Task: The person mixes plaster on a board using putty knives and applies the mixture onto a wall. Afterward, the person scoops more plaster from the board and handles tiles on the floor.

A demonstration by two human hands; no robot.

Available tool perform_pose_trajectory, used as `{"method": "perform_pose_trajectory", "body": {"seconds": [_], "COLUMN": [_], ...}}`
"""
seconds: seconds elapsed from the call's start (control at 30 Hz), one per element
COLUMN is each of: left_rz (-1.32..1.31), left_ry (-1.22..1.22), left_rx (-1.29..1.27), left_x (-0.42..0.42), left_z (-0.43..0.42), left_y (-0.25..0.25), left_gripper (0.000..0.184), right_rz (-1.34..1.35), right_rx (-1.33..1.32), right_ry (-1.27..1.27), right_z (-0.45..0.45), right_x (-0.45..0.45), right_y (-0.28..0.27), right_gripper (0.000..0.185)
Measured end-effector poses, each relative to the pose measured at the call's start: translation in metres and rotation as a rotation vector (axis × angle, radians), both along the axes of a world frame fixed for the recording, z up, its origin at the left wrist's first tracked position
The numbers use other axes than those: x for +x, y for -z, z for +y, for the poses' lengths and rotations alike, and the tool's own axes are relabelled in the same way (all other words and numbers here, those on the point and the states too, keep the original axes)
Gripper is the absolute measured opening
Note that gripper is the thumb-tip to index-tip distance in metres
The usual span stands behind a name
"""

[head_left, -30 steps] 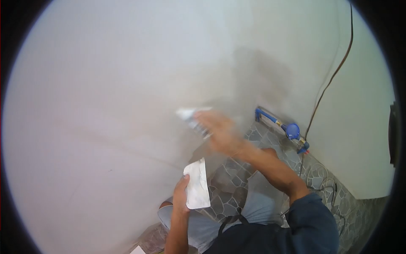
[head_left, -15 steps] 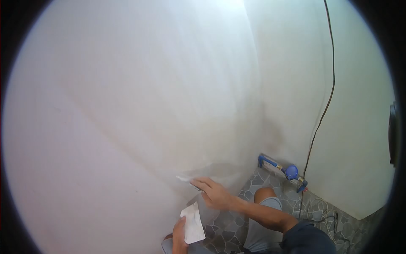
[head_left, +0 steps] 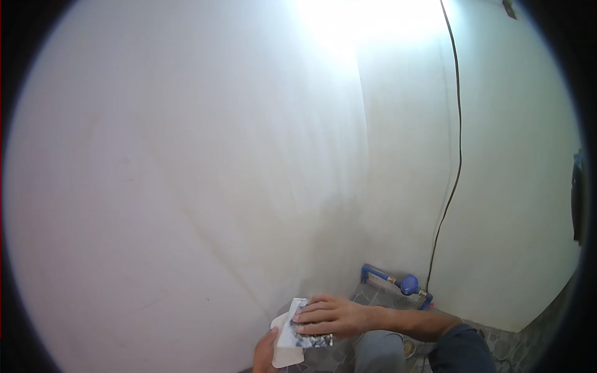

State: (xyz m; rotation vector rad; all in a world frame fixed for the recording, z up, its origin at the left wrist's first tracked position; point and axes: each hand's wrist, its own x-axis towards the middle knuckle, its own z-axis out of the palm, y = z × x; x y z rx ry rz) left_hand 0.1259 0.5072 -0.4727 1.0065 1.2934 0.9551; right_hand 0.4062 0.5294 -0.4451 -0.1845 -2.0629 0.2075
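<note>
My right hand (head_left: 333, 317) is closed on a broad metal putty knife (head_left: 313, 341), fingers laid across its blade. White paste coats the blade's left side, and the rest is shiny. My left hand (head_left: 266, 352) grips a cream-white flat putty spreader (head_left: 288, 356) by its left edge. The knife lies over the spreader, overlapping it; I cannot tell how firmly they touch. Both hands are low, near the foot of the white wall (head_left: 155, 261).
Blue pipework with a round blue water meter (head_left: 409, 285) runs along the corner at floor level. A dark cable (head_left: 459, 124) hangs down the right wall (head_left: 516, 186). Grey stone-patterned tiles (head_left: 497, 342) cover the floor. My bent knee (head_left: 379, 349) is below my right forearm.
My right hand has come down off the wall with the putty knife and brought it over the spreader. The camera view has tilted upward and shifted right.
</note>
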Motion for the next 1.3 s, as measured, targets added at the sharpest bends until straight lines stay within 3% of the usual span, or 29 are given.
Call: {"method": "perform_pose_trajectory", "body": {"seconds": [0.17,0.3,0.4,0.53,0.87,0.93,1.1,1.17,1.23,1.3], "left_rz": [-0.218,-0.245,-0.24,-0.732,-0.687,-0.611,-0.6,-0.564,-0.465,-0.428], "left_ry": [0.116,0.124,0.118,0.148,0.206,0.175,0.206,0.204,0.175,0.159], "left_rx": [0.011,0.0,-0.02,-0.169,-0.14,-0.115,-0.142,-0.122,-0.038,0.023], "left_x": [-0.018,-0.013,-0.015,-0.023,-0.038,-0.042,-0.046,-0.047,-0.036,-0.078], "left_z": [-0.013,-0.016,-0.026,-0.022,-0.018,-0.022,-0.008,0.001,0.016,-0.033], "left_y": [-0.005,-0.018,-0.026,-0.012,0.01,-0.009,-0.034,-0.066,-0.114,-0.077], "left_gripper": [0.043,0.042,0.042,0.038,0.036,0.037,0.038,0.038,0.038,0.038], "right_rz": [-0.226,-0.257,-0.271,-0.309,-0.413,-0.457,-0.635,-0.683,-0.554,-0.46], "right_rx": [0.149,0.21,0.208,0.254,0.227,0.194,0.143,0.11,0.018,-0.007], "right_ry": [-0.045,0.028,-0.016,-0.016,-0.016,-0.017,0.214,0.355,0.47,0.538], "right_z": [-0.021,-0.016,-0.03,-0.041,-0.047,-0.046,-0.042,-0.04,-0.035,-0.096], "right_x": [-0.048,-0.043,-0.053,-0.065,-0.077,-0.073,-0.021,-0.003,0.008,-0.038], "right_y": [-0.011,-0.026,-0.016,-0.011,0.003,-0.001,-0.023,-0.041,-0.071,-0.058], "right_gripper": [0.049,0.043,0.05,0.051,0.05,0.056,0.059,0.061,0.061,0.061]}}
